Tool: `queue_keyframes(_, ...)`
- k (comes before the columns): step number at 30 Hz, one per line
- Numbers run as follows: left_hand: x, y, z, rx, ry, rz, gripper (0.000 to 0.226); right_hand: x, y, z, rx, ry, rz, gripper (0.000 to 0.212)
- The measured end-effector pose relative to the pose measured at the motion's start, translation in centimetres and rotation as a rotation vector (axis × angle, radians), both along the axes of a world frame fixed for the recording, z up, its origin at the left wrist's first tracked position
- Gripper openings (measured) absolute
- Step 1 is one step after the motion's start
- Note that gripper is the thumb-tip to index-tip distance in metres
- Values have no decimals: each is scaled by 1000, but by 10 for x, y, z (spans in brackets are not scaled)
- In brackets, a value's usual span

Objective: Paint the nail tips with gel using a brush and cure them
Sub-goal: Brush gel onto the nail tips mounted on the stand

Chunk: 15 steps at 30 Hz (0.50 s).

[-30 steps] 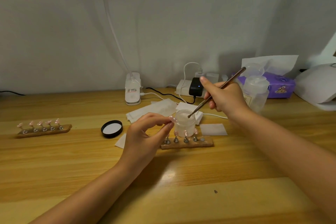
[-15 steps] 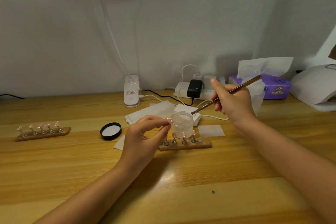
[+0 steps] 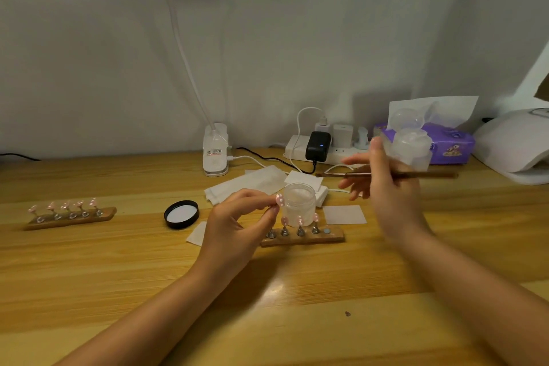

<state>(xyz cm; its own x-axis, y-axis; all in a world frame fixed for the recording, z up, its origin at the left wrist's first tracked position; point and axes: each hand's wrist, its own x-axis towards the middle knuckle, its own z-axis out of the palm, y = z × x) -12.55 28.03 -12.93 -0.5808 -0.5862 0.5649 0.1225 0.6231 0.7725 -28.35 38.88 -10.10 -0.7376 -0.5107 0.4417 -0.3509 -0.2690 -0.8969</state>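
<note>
Fingers, left hand: thumb and forefinger pinch one pink nail tip by its stand, raised just left of the gel jar; other fingers curled under.
Far-left holder: wooden strip near the left table edge, five pink tips on stands; whether coated or cured cannot be told.
Jar lid: black, off and lying inside-up, between the far-left holder and the left hand.
Gel jar: open, upright, just behind the near holder.
Near holder: three pink tips standing, one bare stand at its left end and a bare disc at its right end; judged to be the batch in work, with the pinched tip taken from it.
Fingers, right hand: blurred; they grip the brush, which lies roughly level above the table, tip toward the jar. Exact finger lay cannot be told.
Curing lamp: white housing at the far right edge, nothing seen under it.
Progress: judged early to middle; painting of the held tip not yet done, curing of this batch left.
Open room: broad bare wood along the near side of the table; the back strip is crowded with wipes, power strip, pump bottle and tissue pack.
Edges: the bottle stands just behind the right hand, a knock risk on any swing toward the lamp.
</note>
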Motion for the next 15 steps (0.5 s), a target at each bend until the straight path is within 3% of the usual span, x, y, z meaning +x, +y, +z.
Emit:
queue_keyframes(6,0,-1,-2,-50,-26,10,25,23,11,-27,44,557,-31,13)
queue_keyframes(11,-2,-1,-4,-172,-32,18,27,26,11,-31,0,566,38,36)
queue_keyframes(15,-3,-4,-10,-269,-44,46,25,27,11,-35,-64,627,57,41)
